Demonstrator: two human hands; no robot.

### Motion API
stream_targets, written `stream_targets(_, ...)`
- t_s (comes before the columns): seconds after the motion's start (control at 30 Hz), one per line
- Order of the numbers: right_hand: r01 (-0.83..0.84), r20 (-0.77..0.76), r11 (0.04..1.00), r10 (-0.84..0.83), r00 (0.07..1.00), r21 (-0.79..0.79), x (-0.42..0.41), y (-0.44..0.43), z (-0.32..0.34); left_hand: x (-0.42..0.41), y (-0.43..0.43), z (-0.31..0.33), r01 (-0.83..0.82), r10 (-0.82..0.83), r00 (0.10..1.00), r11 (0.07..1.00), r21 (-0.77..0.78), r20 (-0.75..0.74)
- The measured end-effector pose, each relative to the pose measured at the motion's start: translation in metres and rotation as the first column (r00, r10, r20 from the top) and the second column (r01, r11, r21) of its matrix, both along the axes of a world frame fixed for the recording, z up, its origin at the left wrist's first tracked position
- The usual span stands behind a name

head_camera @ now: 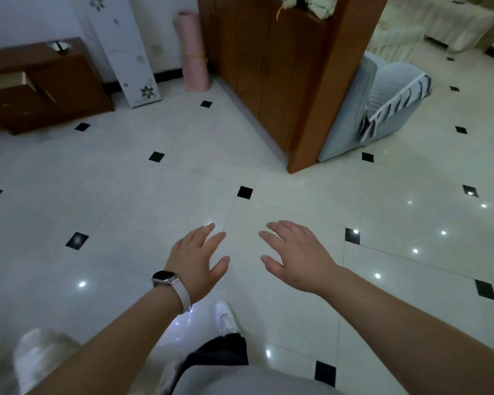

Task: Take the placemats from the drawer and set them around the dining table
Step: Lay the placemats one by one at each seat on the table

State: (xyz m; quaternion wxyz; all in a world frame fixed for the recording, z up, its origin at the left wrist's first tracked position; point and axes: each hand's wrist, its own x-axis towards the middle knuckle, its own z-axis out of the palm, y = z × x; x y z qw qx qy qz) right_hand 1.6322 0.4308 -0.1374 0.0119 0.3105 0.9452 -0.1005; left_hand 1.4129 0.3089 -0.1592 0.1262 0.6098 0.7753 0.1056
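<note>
This looks like the fetching step, with nothing yet in hand: the left hand [196, 258] and right hand [294, 255] hover over the tiled floor [126, 195], fingers [214, 239] spread and empty. Next comes a walk to the drawer [5, 81], far left in the low brown cabinet [63, 78]. It seems pulled out, though blurred and pale inside, with no placemats discernible.

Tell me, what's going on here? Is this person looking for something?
A person is out on the tiled floor with both arms held forward. The left hand, with a watch on its wrist, and the right hand are both open and hold nothing. At the far left, a low wooden cabinet has a drawer that looks pulled open. No placemats or dining table are in view.
</note>
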Motion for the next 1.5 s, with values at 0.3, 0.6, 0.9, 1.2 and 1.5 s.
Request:
stream_targets(0.3, -0.077, -0.008, 0.995, 0.078, 0.997, 0.064, -0.149, 0.1, 0.03, -0.162, 0.075, 0.025, -0.096, 0.093, 0.99, 0.995, -0.02, -0.104)
stream_targets(0.6, -0.336, -0.028, 0.942, 0.337, 0.941, 0.009, -0.308, 0.143, 0.018, -0.246, 0.061, 0.022, -0.362, 0.361, 0.931, 0.932, -0.005, -0.061)
stream_targets(0.9, -0.648, -0.027, 0.759, 0.648, 0.761, -0.068, -0.487, 0.18, 0.002, -0.337, 0.045, 0.015, -0.667, 0.656, 0.743, 0.743, -0.061, -0.134)
stream_targets(1.2, -0.87, -0.087, 0.486, 0.866, 0.492, -0.076, -0.647, 0.203, 0.018, -0.401, 0.051, 0.03, -0.871, 0.846, 0.489, 0.486, -0.069, -0.215)
stream_targets(1.5, -0.975, -0.121, 0.18, 0.973, 0.196, -0.132, -0.735, 0.119, 0.02, -0.398, -0.007, 0.034, -0.985, 0.948, 0.171, 0.156, -0.075, -0.268)
